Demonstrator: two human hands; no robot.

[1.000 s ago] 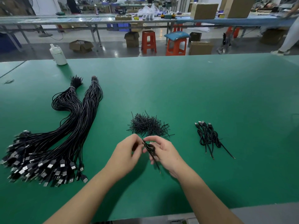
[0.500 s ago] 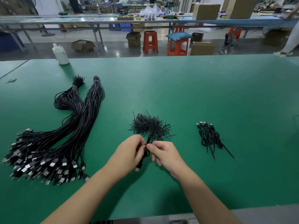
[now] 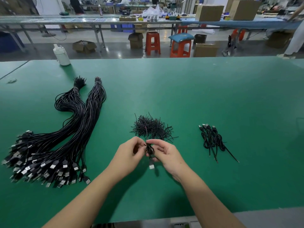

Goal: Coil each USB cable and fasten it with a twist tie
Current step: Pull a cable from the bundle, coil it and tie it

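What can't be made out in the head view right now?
- Twist tie state on the coil: too small, and covered by the fingers of the left hand and right hand.
- Plug count in the cable bundles: blurred, overlapping.
- Done-coil count in the pile: tangled.

Both bare forearms reach forward from the bottom of the view and converge, so the two hands meet close together in front of the person. The left hand (image 3: 131, 152) has its fingers curled, thumb and forefinger pinched together at the tips. The right hand (image 3: 166, 155) faces it, fingers bent inward in a pinch, almost touching the left.
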